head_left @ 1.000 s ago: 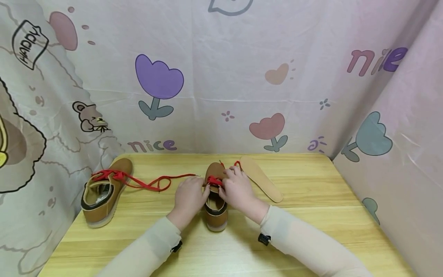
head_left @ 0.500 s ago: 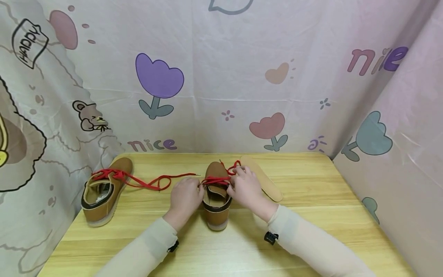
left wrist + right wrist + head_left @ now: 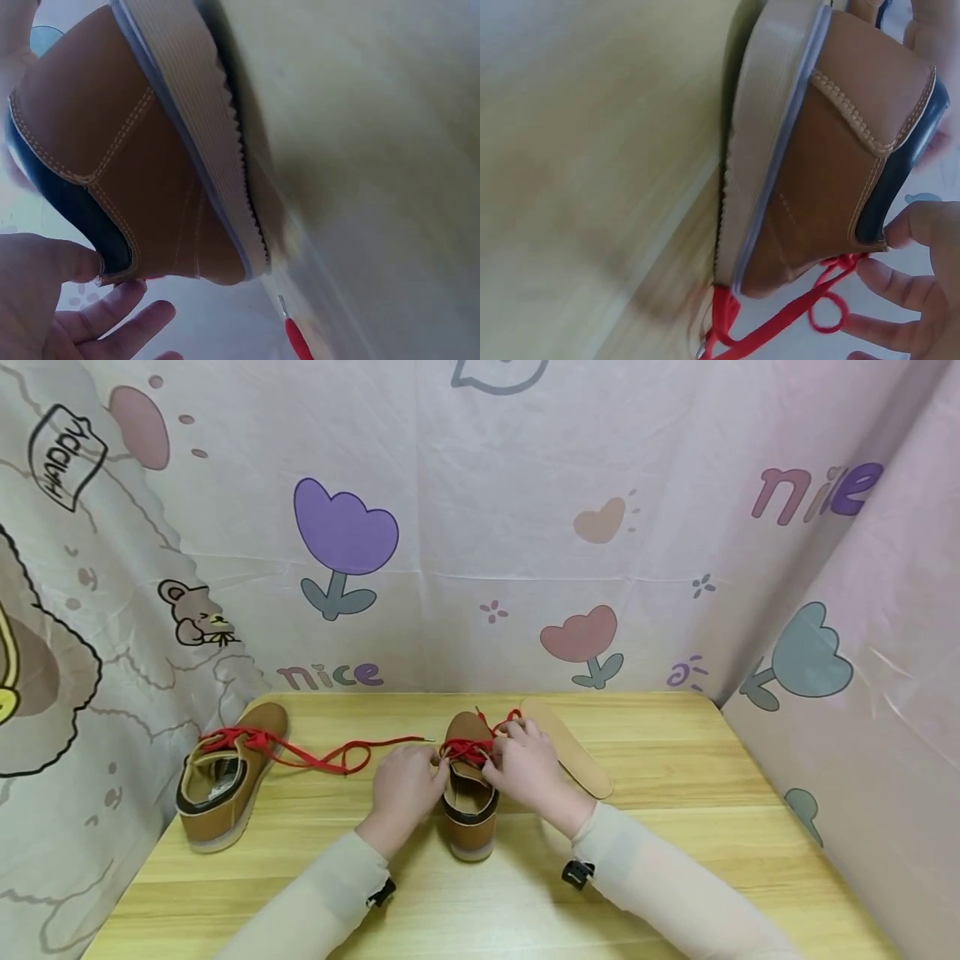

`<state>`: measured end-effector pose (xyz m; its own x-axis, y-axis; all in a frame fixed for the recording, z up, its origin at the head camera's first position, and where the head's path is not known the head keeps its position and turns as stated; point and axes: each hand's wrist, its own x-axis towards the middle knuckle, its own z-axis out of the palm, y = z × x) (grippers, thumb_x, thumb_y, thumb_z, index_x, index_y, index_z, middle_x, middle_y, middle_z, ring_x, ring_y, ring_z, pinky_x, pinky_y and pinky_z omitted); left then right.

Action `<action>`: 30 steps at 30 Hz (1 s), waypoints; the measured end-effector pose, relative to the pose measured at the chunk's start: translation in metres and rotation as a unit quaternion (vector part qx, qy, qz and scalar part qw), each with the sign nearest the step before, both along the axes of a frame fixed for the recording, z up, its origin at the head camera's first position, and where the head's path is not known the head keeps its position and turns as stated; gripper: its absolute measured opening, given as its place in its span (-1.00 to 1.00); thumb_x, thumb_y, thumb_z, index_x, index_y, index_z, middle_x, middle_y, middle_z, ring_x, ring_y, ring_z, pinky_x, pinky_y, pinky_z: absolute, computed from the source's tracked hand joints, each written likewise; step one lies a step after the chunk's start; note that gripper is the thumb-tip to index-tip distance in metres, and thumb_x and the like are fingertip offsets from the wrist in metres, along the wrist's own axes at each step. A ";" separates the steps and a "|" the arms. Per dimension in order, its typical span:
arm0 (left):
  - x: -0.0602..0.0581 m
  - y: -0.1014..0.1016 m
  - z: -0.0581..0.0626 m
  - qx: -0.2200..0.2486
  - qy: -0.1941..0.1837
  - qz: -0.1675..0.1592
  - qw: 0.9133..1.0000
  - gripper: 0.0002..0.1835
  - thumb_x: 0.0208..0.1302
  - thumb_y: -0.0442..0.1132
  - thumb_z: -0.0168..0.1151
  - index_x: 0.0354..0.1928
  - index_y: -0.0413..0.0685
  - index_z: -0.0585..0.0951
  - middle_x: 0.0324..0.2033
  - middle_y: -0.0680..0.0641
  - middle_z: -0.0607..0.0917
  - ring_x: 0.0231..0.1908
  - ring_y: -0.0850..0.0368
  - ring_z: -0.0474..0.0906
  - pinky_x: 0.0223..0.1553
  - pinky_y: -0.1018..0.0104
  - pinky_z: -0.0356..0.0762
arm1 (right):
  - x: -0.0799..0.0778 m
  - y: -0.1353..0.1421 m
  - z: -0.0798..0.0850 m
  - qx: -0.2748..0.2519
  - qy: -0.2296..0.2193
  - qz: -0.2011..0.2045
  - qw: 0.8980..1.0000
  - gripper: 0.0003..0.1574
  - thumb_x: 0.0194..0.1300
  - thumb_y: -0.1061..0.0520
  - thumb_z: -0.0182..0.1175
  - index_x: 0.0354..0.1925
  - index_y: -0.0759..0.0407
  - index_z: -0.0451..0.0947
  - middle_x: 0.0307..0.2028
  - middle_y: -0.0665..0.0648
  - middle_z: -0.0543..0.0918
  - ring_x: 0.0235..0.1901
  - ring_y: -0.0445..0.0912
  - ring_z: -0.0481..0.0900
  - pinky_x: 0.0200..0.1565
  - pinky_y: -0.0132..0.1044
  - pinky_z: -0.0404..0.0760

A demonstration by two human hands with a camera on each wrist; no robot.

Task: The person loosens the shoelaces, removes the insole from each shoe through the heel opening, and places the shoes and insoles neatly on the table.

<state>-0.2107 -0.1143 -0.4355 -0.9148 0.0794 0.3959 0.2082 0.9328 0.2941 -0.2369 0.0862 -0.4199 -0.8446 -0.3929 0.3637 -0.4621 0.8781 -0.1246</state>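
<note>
A brown shoe (image 3: 471, 838) with a dark collar stands on the table in the head view, toe pointing away. Red laces (image 3: 467, 749) cross over its opening. On its left side, my left hand (image 3: 405, 783) pinches the edge of the lace flap between thumb and index finger; the left wrist view shows the thumb (image 3: 75, 261) on the dark collar's corner. My right hand (image 3: 531, 764) pinches the opposite flap, as the right wrist view shows, with a red lace loop (image 3: 831, 313) beside its fingers. The shoe's tongue lies partly behind the laces.
A matching brown shoe (image 3: 213, 828) stands at the left, its red lace (image 3: 315, 762) trailing toward the middle. Right of the hands lies a tan insole (image 3: 576, 752). A printed curtain (image 3: 450, 635) hangs behind the wooden table (image 3: 675, 802).
Half a second ago my hands drew the shoe's flaps apart and the laces stretched wide. Now the hands are slightly closer together and the opening is narrower. The other shoe and insole stay put.
</note>
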 end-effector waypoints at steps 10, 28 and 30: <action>-0.011 0.007 0.003 -0.029 0.022 0.013 0.999 -0.67 0.35 -0.07 0.24 -0.57 -0.02 0.55 -0.46 -0.03 0.70 -0.04 -0.13 0.62 0.12 -0.03 0.47 | -0.005 -0.013 0.002 0.052 0.043 -0.001 0.998 -0.73 0.25 -0.07 0.27 -0.47 0.05 0.64 0.06 0.19 0.62 0.18 0.13 0.38 0.03 0.06 0.50; -0.012 -0.010 0.001 -0.081 0.017 0.021 0.996 -0.78 0.35 -0.14 0.23 -0.34 -0.12 0.72 -0.31 -0.08 0.78 -0.03 -0.12 0.63 0.18 -0.01 0.46 | -0.009 0.008 -0.003 0.064 0.002 -0.047 0.997 -0.74 0.25 0.01 0.17 -0.30 0.11 0.72 0.14 0.14 0.58 0.30 0.14 0.26 0.16 0.07 0.37; -0.012 -0.012 0.001 -0.076 0.015 0.025 0.997 -0.79 0.34 -0.16 0.22 -0.37 -0.11 0.71 -0.35 -0.08 0.77 -0.07 -0.12 0.64 0.16 -0.01 0.47 | -0.010 0.009 -0.004 0.060 0.003 -0.048 0.997 -0.75 0.24 0.02 0.17 -0.30 0.10 0.72 0.15 0.14 0.58 0.29 0.15 0.27 0.16 0.08 0.37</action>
